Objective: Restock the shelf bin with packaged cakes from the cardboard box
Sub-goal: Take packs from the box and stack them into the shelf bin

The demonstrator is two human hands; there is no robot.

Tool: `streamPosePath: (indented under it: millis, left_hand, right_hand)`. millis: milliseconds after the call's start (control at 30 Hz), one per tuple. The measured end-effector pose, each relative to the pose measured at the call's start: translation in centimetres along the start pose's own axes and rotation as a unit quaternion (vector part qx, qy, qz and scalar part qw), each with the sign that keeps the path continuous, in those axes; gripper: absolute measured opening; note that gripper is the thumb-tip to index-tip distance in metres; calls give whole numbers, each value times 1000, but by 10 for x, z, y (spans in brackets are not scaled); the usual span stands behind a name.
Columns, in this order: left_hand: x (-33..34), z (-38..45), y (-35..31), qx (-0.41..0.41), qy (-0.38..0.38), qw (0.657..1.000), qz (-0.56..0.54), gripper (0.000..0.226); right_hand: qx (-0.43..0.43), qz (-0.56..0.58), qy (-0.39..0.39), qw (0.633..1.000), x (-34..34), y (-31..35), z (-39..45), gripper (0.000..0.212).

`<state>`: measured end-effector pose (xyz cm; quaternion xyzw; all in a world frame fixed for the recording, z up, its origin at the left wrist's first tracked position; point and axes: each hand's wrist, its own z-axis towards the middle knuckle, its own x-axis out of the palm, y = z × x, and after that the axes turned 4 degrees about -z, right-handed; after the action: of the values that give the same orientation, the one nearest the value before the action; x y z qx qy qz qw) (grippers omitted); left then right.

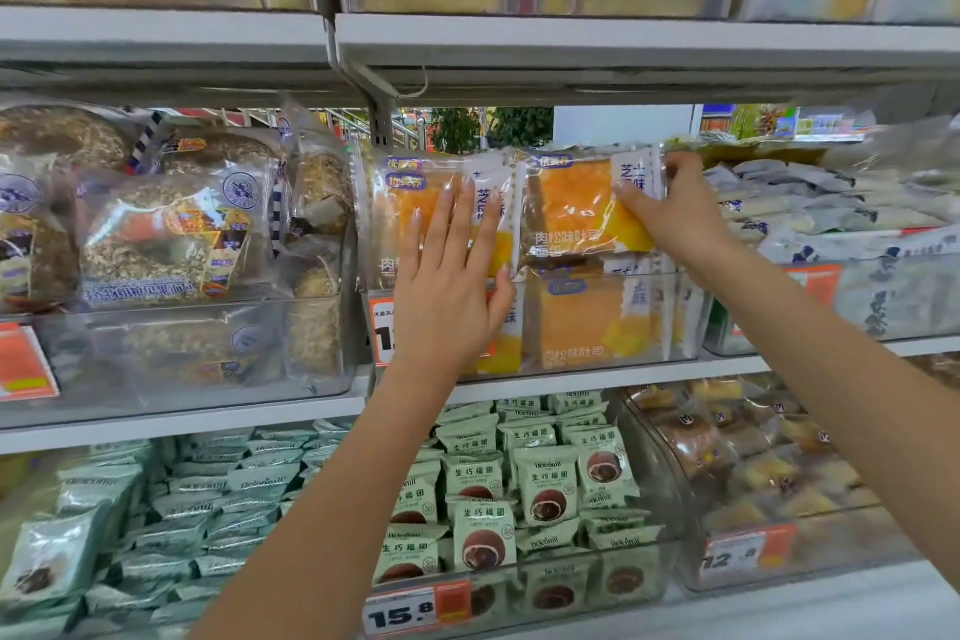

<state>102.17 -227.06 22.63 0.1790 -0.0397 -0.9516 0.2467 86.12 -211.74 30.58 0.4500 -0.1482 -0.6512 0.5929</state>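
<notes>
The left hand (449,270) lies flat with straight fingers against an upright packaged cake (410,218) atop the clear shelf bin (587,348). Just right, the right hand (670,213) grips a second packaged cake (576,208) by its right edge.

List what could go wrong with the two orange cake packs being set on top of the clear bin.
1. The left pack stands above the clear bin rim, held only by the flat left hand; it may tip forward once released.
2. The right hand pinches the right pack by its edge; the glossy wrapper may slip.
3. The packs could hide the orange price tag.
</notes>
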Motion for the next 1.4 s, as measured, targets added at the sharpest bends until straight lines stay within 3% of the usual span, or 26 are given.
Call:
streamPosePath:
  millis: [100, 200, 267, 333, 500, 667, 967, 1100, 1400]
  left_hand:
    - [-1, 1, -1, -4, 4, 1000, 1, 56]
    - [-2, 1, 0, -4, 6, 1000, 5, 57]
    - [-1, 1, 0, -2, 8, 1000, 9, 57]
    - [-1, 2, -1, -3, 11, 1000, 10, 57]
    - [-4, 2, -1, -4, 21, 1000, 1, 57]
    - [-15, -4, -5, -8, 45, 999, -20, 59]
    - [-20, 12, -6, -62, 162, 985, 0, 60]
    - [-21, 18, -10, -108, 180, 978, 8, 64]
    - [-26, 6, -8, -122, 171, 978, -4, 59]
  right_hand:
    - [-98, -105, -70, 987, 4, 3, -11, 76]
    - [-178, -195, -8, 964, 11, 5, -19, 65]
    - [-172, -237, 66, 954, 19, 1, -16, 59]
    - [-163, -256, 93, 948, 24, -2, -12, 58]
    - [-161, -289, 95, 939, 22, -3, -12, 59]
    - [-227, -322, 39, 918, 21, -9, -41, 61]
    - [-258, -346, 88, 898, 52, 10, -47, 57]
    - [-248, -349, 114, 896, 54, 9, -42, 56]
    - [-240, -302, 119, 915, 60, 18, -54, 64]
